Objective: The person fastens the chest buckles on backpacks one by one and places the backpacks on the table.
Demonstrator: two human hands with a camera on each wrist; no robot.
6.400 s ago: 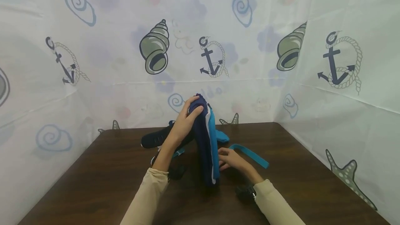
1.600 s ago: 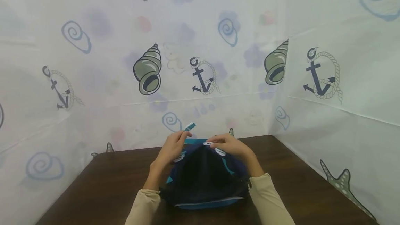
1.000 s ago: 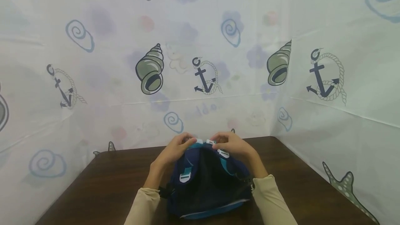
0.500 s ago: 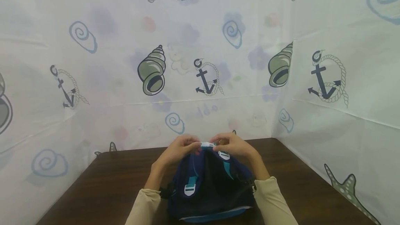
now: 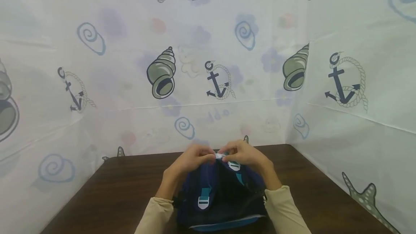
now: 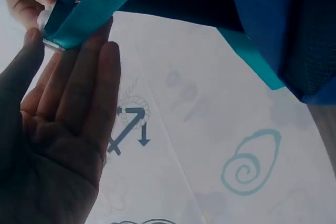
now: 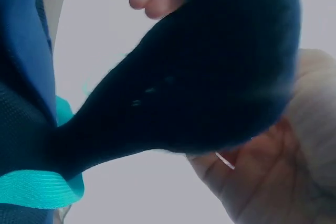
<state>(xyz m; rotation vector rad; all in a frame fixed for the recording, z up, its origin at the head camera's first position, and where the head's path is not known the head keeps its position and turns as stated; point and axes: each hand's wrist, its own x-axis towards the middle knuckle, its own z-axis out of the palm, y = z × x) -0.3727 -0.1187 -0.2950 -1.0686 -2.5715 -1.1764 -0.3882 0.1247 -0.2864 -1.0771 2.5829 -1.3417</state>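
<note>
A navy backpack (image 5: 227,198) with a blue lower edge stands on the table in front of me, its shoulder straps towards me. Over its top, in the head view, both hands meet at a white plastic buckle (image 5: 219,156). My left hand (image 5: 194,157) pinches the buckle's left side between thumb and fingers; the left wrist view shows teal webbing (image 6: 105,3) running from it. My right hand (image 5: 244,154) pinches its right side. In the right wrist view a dark padded shoulder strap (image 7: 210,82) hides most of the right fingers.
White strap adjusters (image 5: 203,202) hang on teal webbing at the backpack's front. Dark brown wood tabletop (image 5: 136,183) extends on both sides. A white curtain (image 5: 130,64) printed with shells and anchors encloses the back and sides.
The backpack, held side-on at first, now faces me. The two white buckle parts, apart 1.6 s ago with one in each hand, have come together over its top.
</note>
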